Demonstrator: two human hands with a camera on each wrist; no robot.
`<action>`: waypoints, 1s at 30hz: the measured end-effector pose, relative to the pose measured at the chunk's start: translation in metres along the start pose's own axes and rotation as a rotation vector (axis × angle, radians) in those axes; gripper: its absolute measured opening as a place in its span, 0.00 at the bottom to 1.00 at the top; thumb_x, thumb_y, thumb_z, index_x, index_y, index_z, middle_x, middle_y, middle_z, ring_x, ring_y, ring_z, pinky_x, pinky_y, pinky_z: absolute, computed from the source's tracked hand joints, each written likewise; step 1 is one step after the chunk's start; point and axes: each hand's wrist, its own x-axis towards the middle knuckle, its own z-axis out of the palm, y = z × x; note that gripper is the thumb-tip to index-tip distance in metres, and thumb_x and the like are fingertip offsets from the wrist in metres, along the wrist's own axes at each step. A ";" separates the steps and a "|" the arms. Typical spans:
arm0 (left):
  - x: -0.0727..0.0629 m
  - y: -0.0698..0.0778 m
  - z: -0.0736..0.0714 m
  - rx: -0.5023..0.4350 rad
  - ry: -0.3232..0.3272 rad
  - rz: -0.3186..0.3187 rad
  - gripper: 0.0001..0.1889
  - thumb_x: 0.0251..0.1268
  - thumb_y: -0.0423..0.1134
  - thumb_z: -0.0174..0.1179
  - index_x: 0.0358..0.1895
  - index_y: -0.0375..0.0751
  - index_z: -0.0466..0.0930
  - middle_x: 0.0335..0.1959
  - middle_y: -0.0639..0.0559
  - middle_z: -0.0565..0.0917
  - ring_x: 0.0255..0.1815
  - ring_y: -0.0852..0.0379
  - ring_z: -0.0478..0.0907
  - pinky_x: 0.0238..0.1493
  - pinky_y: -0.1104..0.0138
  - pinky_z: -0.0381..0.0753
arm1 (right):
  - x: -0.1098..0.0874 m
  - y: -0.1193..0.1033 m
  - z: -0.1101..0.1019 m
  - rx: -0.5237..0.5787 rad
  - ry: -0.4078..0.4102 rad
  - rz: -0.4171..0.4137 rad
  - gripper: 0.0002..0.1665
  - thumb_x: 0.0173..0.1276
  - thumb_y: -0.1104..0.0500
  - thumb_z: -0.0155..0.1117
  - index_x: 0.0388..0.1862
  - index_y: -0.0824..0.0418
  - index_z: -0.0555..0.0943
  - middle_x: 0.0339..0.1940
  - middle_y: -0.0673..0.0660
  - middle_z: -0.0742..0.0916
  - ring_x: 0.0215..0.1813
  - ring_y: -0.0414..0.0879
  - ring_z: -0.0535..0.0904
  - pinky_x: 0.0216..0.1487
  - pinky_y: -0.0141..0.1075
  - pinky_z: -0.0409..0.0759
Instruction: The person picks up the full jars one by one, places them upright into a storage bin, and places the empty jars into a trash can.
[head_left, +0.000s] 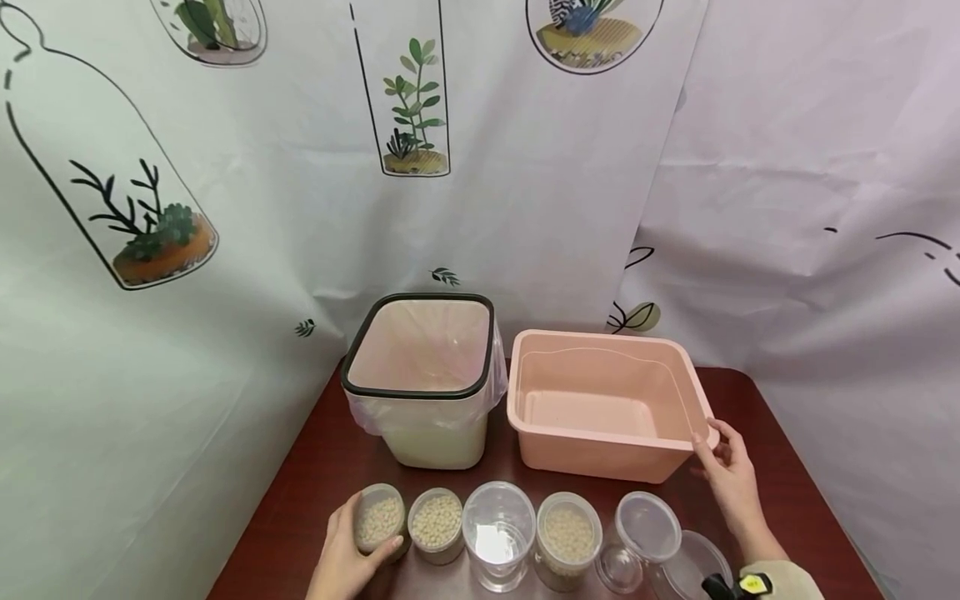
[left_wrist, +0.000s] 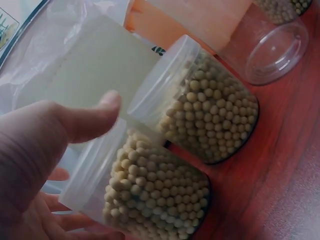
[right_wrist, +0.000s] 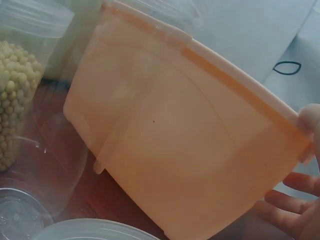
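My left hand (head_left: 347,552) is curled round the leftmost clear lidded jar (head_left: 378,518), which holds pale round beans (left_wrist: 150,180) resembling soybeans. In the left wrist view the thumb lies over the lid side and the fingers pass behind the jar. A second jar of beans (head_left: 437,523) stands right beside it. On the far right, my right hand (head_left: 731,475) grips the near right corner of a pink plastic basin (head_left: 592,457), thumb at the rim and the other fingers below it. Nothing lies in the basin.
A pale bin (head_left: 438,442) with a black rim and a plastic liner stands left of the basin. Along the front are an empty clear jar (head_left: 498,542), another bean jar (head_left: 567,537) and more clear containers (head_left: 648,527). A printed cloth (head_left: 525,208) hangs behind the dark red table (head_left: 300,492).
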 end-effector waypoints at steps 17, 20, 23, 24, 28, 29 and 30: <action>0.000 -0.013 0.029 -0.028 0.303 0.165 0.53 0.24 0.43 0.81 0.61 0.29 0.62 0.52 0.36 0.67 0.53 0.41 0.69 0.51 0.65 0.69 | -0.007 -0.014 -0.002 0.111 -0.012 0.050 0.33 0.65 0.49 0.62 0.67 0.41 0.63 0.44 0.57 0.74 0.38 0.39 0.78 0.28 0.33 0.80; 0.003 -0.016 0.033 -0.057 0.344 0.175 0.51 0.22 0.39 0.82 0.59 0.29 0.65 0.52 0.36 0.69 0.53 0.43 0.68 0.53 0.84 0.56 | -0.007 -0.013 -0.002 0.126 -0.018 0.055 0.33 0.65 0.50 0.61 0.68 0.41 0.63 0.45 0.57 0.74 0.38 0.39 0.78 0.28 0.33 0.80; 0.005 -0.020 0.036 -0.080 0.380 0.197 0.49 0.22 0.36 0.81 0.58 0.29 0.67 0.51 0.35 0.70 0.52 0.43 0.69 0.50 0.92 0.47 | -0.008 -0.014 -0.001 0.130 -0.013 0.062 0.33 0.65 0.50 0.62 0.67 0.41 0.63 0.46 0.57 0.74 0.39 0.39 0.78 0.27 0.33 0.80; 0.006 -0.020 0.036 -0.081 0.390 0.199 0.48 0.22 0.36 0.81 0.57 0.29 0.67 0.51 0.35 0.70 0.51 0.43 0.69 0.50 0.92 0.47 | -0.008 -0.015 -0.001 0.127 -0.011 0.064 0.33 0.65 0.50 0.62 0.67 0.41 0.63 0.45 0.57 0.74 0.39 0.39 0.78 0.27 0.33 0.80; 0.007 -0.022 0.035 -0.062 0.429 0.177 0.47 0.20 0.37 0.82 0.56 0.31 0.70 0.49 0.39 0.71 0.49 0.44 0.71 0.48 0.91 0.50 | -0.008 -0.016 0.000 0.111 -0.012 0.064 0.33 0.65 0.49 0.62 0.67 0.41 0.63 0.46 0.57 0.74 0.38 0.38 0.78 0.27 0.33 0.80; 0.007 -0.022 0.034 -0.052 0.437 0.170 0.47 0.20 0.37 0.82 0.56 0.32 0.71 0.49 0.40 0.72 0.49 0.45 0.72 0.48 0.90 0.52 | -0.007 -0.016 0.001 0.110 -0.013 0.064 0.33 0.65 0.49 0.62 0.67 0.41 0.63 0.46 0.57 0.74 0.38 0.38 0.79 0.27 0.34 0.80; 0.008 -0.021 0.033 -0.048 0.443 0.164 0.46 0.20 0.38 0.82 0.56 0.33 0.71 0.49 0.40 0.72 0.49 0.45 0.72 0.47 0.89 0.53 | -0.007 -0.016 0.001 0.110 -0.013 0.064 0.33 0.64 0.49 0.62 0.67 0.41 0.63 0.46 0.57 0.74 0.38 0.38 0.79 0.27 0.34 0.80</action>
